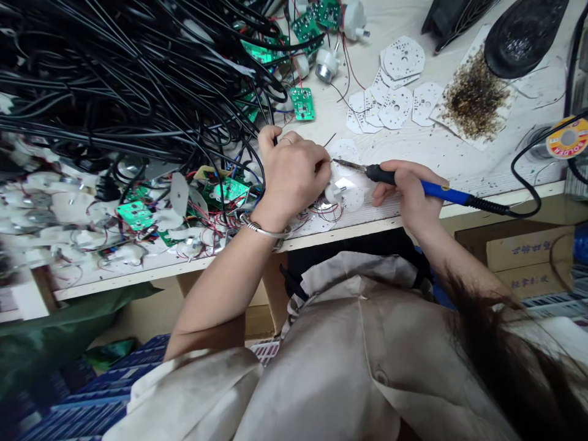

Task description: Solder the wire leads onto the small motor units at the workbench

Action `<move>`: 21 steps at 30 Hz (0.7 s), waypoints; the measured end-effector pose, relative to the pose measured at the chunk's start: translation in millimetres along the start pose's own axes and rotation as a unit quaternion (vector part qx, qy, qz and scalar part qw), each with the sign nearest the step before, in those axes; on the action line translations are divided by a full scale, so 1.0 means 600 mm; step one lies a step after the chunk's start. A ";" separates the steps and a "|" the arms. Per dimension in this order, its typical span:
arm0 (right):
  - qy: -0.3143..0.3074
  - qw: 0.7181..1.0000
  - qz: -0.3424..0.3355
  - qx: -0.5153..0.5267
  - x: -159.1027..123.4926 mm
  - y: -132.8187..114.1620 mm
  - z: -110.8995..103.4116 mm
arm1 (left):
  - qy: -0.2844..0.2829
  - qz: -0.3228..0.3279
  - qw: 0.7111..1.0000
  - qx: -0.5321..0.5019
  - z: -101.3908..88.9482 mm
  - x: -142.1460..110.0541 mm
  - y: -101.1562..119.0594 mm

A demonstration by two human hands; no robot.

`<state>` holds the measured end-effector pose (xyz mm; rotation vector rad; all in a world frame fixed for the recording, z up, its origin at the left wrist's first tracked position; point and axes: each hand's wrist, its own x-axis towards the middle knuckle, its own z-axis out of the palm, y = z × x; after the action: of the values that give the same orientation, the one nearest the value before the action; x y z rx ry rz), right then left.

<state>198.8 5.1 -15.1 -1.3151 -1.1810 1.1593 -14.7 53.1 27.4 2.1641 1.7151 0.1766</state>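
My right hand (416, 193) grips a soldering iron (429, 188) with a blue and black handle, its tip pointing left. The tip meets the fingertips of my left hand (296, 165), which is closed in a pinch; what it holds is too small to make out. Below the tip lie white round LED boards (353, 197), partly covered by a white motor-like part (333, 195) with thin red wires. Another white LED board (344, 149) lies just behind the tip. A green circuit board (302, 104) rests beyond my left hand.
Black cables (138, 79) heap at the back left, above white parts (64, 202) and green boards. White LED boards (397, 107) lie behind the iron. At right are a dirty sponge-like pad (478, 101), a black stand (523, 37) and a solder spool (568, 138).
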 end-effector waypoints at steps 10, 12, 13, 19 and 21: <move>-0.007 0.999 -0.024 0.024 0.010 0.011 0.000 | 0.007 0.005 1.000 0.007 0.000 0.001 0.001; -0.013 0.999 -0.036 0.011 0.010 0.011 -0.001 | -0.003 -0.003 1.000 0.007 -0.002 0.001 0.003; -0.017 0.999 -0.037 0.003 0.010 0.012 -0.002 | -0.007 -0.006 1.000 0.008 -0.003 0.002 0.004; -0.014 1.000 -0.010 -0.006 0.010 0.013 -0.004 | -0.020 -0.020 0.999 0.026 -0.006 0.004 0.010; -0.017 1.000 -0.007 0.002 0.010 0.013 -0.004 | -0.019 -0.018 0.999 0.023 -0.006 0.005 0.009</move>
<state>202.1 10.7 -22.7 -1.2864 -1.2102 1.1765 -10.4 55.5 32.1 2.1532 1.7530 0.0868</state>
